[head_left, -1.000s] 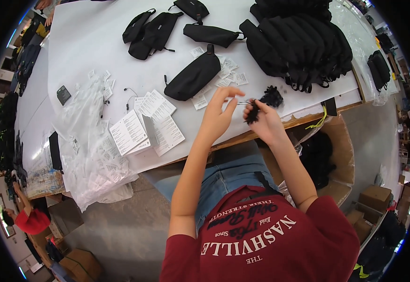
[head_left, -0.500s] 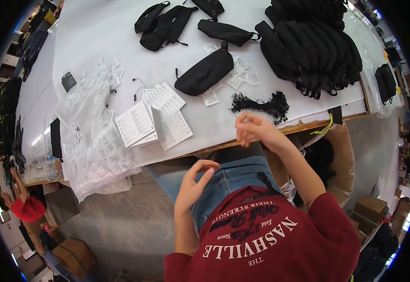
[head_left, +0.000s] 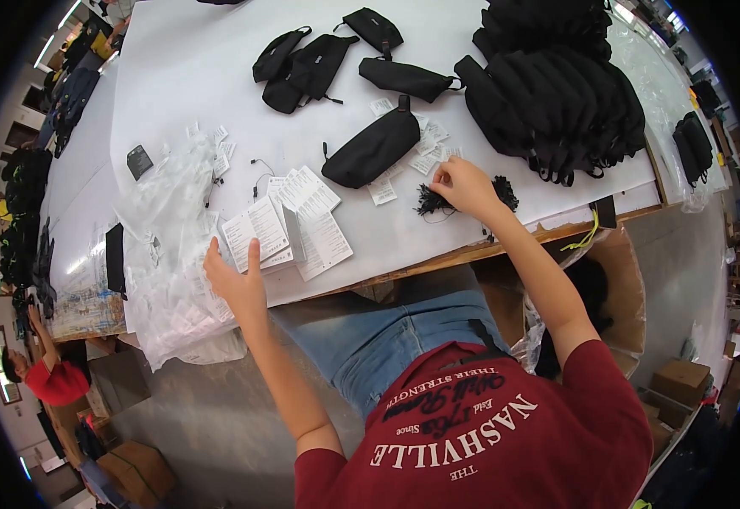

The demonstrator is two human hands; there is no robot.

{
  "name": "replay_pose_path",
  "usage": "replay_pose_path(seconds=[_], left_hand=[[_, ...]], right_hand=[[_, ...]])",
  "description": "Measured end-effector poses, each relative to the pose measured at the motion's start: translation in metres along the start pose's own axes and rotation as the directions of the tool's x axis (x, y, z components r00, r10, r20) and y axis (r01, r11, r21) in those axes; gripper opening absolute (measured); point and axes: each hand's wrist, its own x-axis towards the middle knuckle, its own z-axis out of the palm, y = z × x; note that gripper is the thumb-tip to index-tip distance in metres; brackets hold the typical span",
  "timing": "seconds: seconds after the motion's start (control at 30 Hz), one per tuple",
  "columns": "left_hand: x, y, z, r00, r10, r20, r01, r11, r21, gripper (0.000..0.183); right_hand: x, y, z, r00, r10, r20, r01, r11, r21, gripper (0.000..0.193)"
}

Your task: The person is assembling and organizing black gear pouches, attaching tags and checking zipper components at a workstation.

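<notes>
My left hand [head_left: 241, 278] is at the front edge of the table, thumb and fingers apart, beside a stack of white printed cards [head_left: 256, 233] and touching or nearly touching its lower left corner. My right hand [head_left: 470, 188] is over a bundle of thin black strings [head_left: 506, 193], thumb and forefinger pinched together at the bundle's left end. The hand covers the middle of the bundle. Just beyond lie a black zip pouch [head_left: 372, 150] and several small white labels [head_left: 432, 136].
A heap of black pouches [head_left: 557, 102] fills the table's right side. More black pouches [head_left: 309, 69] lie at the back. Clear plastic bags [head_left: 166, 254] hang over the left front edge. An open carton [head_left: 625, 280] stands below on the right. A person in red [head_left: 58, 382] works at far left.
My left hand has moved up and left from my lap to the cards. My right hand has reached forward onto the black strings, its fingers closing to a pinch. The view has shifted slightly.
</notes>
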Motion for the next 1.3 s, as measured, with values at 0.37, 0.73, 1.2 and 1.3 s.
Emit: replay_pose_path(seconds=[0.37, 0.73, 1.2, 1.3], left_hand=[[0.0, 0.003, 0.005, 0.996, 0.014, 0.089, -0.02, 0.998, 0.066, 0.065], [0.019, 0.021, -0.01, 0.992, 0.077, 0.098, -0.092, 0.983, 0.162, 0.041], [0.015, 0.066, -0.047, 0.903, -0.016, 0.43, 0.193, 0.909, -0.37, 0.02], [0.001, 0.092, -0.047, 0.913, 0.012, 0.408, 0.227, 0.816, -0.532, 0.018]], right_hand=[[-0.005, -0.029, -0.034, 0.97, -0.038, -0.24, 0.073, 0.988, 0.139, 0.014], [-0.004, -0.011, -0.007, 0.995, -0.093, 0.018, 0.093, 0.995, 0.02, 0.013], [-0.007, -0.045, -0.085, 0.89, -0.113, -0.443, 0.322, 0.843, 0.431, 0.012], [-0.006, -0.044, -0.092, 0.909, -0.093, -0.406, 0.29, 0.842, 0.456, 0.01]])
